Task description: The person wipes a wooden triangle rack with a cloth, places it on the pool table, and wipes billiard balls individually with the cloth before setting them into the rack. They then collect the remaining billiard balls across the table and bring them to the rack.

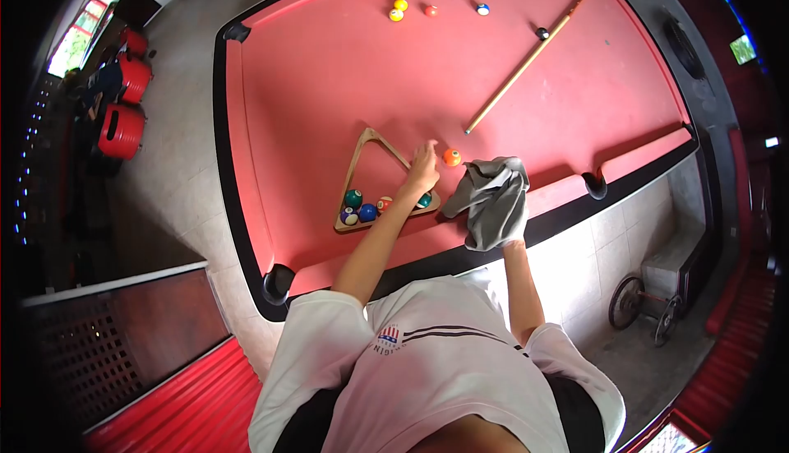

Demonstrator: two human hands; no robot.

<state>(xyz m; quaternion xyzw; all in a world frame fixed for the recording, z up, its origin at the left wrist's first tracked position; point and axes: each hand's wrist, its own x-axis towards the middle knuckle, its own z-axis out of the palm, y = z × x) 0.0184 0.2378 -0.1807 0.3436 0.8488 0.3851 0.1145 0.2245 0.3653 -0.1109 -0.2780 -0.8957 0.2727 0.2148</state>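
Note:
My left hand (423, 167) reaches over the right side of a wooden triangle rack (355, 161), its fingers slightly apart and nothing visible between them. Just right of its fingertips lies an orange ball (452, 157). Several balls sit along the near side of the rack, among them a dark green ball (353, 198) and a blue ball (367, 212); my left forearm hides part of that row. A bunched grey cloth (493, 206) is held in my right hand (514, 245), whose fingers are mostly covered by it.
A cue (526, 67) lies diagonally on the red pool table (304, 83), near a black ball (542, 33). Yellow balls (399, 11) and several others rest toward the far rail. Pockets (279, 282) open at the near edge. Red chairs (123, 131) stand at left.

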